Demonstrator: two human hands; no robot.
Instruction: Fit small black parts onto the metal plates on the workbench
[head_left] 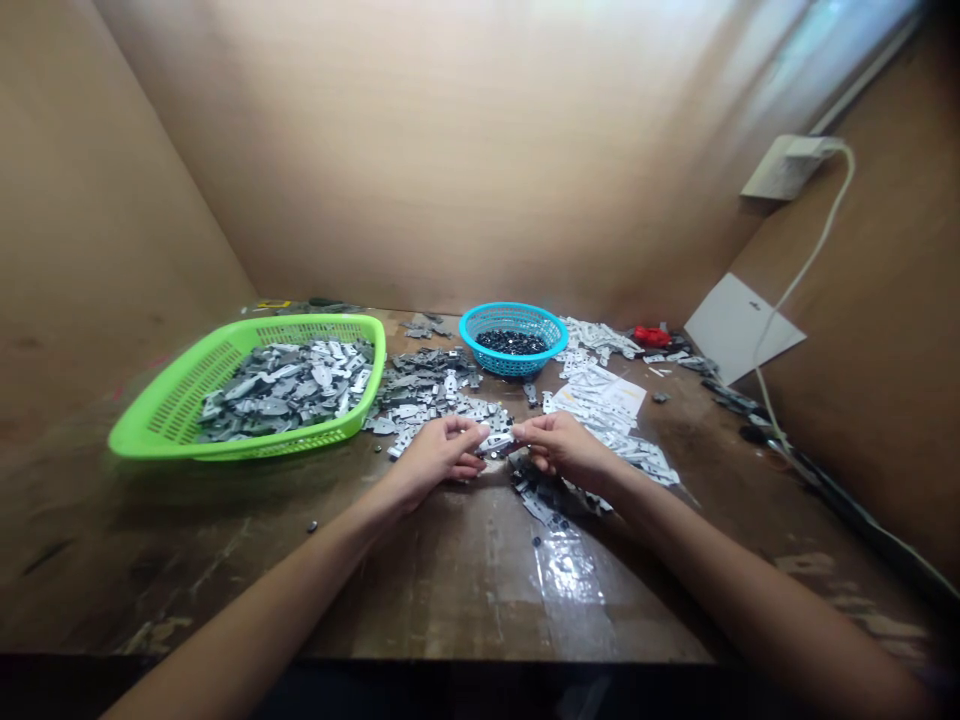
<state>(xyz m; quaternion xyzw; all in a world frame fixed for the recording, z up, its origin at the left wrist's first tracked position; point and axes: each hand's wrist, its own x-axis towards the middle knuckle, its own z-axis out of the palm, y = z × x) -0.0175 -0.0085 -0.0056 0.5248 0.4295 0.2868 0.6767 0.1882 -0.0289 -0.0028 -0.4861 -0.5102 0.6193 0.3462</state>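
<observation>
Between my two hands is a small light-grey plastic part (496, 441), above the middle of the table. My left hand (448, 450) is closed, pinching its left end between thumb and fingers. At the other end, my right hand (559, 447) is closed in a pinch; its fingertips meet the part's right side. Flat grey plastic parts (427, 390) lie heaped just beyond my left hand. White plastic parts (611, 420) are spread beyond my right hand, partly on a sheet of paper. Dark pieces (536, 485) lie under my right hand, which partly hides them.
A green basket (360, 425) full of grey parts stands at left. Behind my hands sits a blue basket (553, 352) of small black pieces. A red object (652, 336), a white card (739, 325) and a hanging white cable (817, 250) are at right. Wooden walls surround the table.
</observation>
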